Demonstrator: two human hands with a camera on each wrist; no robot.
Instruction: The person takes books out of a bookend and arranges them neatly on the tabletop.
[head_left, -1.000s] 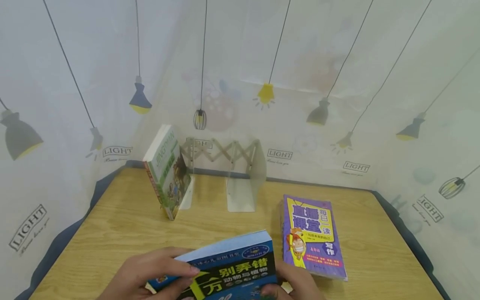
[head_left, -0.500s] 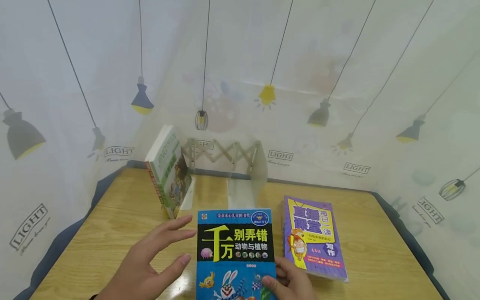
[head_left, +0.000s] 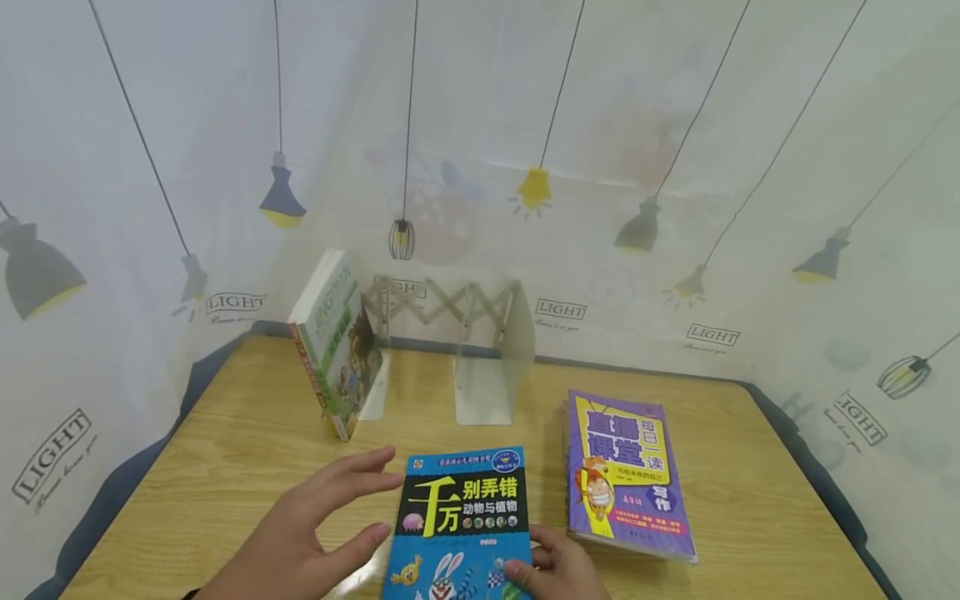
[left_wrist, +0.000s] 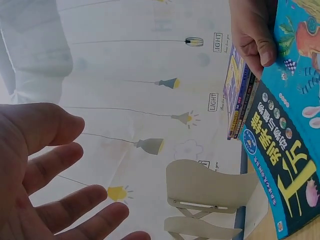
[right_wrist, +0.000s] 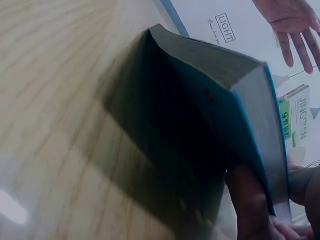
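Note:
My right hand [head_left: 562,567] grips a blue book [head_left: 453,546] by its right edge, thumb on the cover and fingers beneath. In the right wrist view the book [right_wrist: 220,100] is tilted above the table, casting a shadow. Left of the book, my left hand [head_left: 300,529] is apart from it with fingers spread; the left wrist view shows the same hand [left_wrist: 45,175] holding nothing. To the right lies a stack of books topped by a purple one [head_left: 626,475]. At the back left a white-and-green book [head_left: 337,342] stands upright against an expandable bookend [head_left: 483,392].
The wooden table [head_left: 225,425] ends at a dark blue edge near a white curtain [head_left: 480,100] printed with lamps. The bookend's right plate [head_left: 517,342] stands apart from the upright book, joined by a crisscross lattice [head_left: 442,302].
The left hand has let go of the blue book and moved off to its left. The book has turned its cover upward, then lowered slightly toward me, still in the right hand.

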